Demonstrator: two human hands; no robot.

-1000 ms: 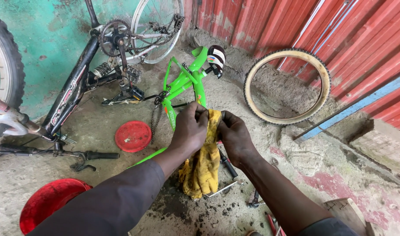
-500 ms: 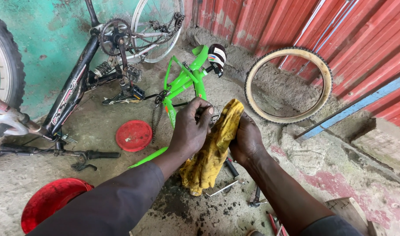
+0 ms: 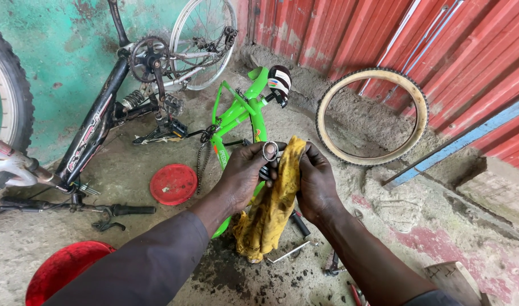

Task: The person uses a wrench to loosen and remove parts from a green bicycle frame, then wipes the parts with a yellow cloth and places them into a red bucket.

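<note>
My left hand (image 3: 245, 175) pinches a small metal ring-shaped bicycle part (image 3: 270, 151) between thumb and fingers, at the centre of the head view. My right hand (image 3: 318, 182) grips a dirty yellow rag (image 3: 269, 209) pressed against the part; the rag hangs down between both hands. Just behind the hands a bright green bicycle frame (image 3: 236, 116) lies on the concrete floor, with a loose chain (image 3: 203, 153) beside it.
A black bicycle (image 3: 109, 107) stands upside down at the left against a teal wall. A red lid (image 3: 174, 183) and a red bowl (image 3: 61, 267) lie on the floor. A tan tyre (image 3: 373, 116) leans by the red corrugated wall. Small tools (image 3: 293, 249) lie under the hands.
The rag was drawn over the part and shifted right; the metal ring, hidden before, now shows at my left fingertips. Both hands sit slightly lower and closer together.
</note>
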